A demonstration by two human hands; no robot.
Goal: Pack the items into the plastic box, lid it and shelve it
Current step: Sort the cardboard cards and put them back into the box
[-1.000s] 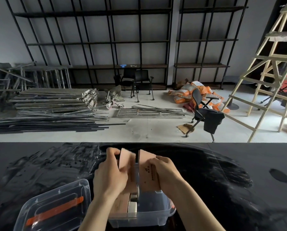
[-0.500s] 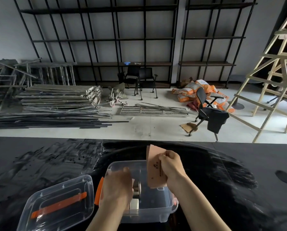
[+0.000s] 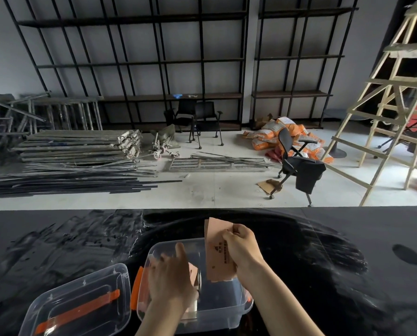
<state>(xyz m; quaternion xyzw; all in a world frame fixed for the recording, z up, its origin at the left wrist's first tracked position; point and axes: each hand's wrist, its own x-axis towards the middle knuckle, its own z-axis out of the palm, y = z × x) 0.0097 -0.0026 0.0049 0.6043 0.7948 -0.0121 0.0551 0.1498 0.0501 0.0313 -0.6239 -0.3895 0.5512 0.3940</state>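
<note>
One upright card packet (image 3: 218, 253), long axis vertical.

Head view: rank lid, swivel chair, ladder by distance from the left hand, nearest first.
1. Lid: on the black table, just left of the left hand.
2. Swivel chair: on the floor beyond the table, to the right.
3. Ladder: far right, behind the chair.

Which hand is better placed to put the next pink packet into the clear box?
The right hand, probably. It already grips a pink packet directly above the open box. The left hand is down inside the box, on another packet.
</note>
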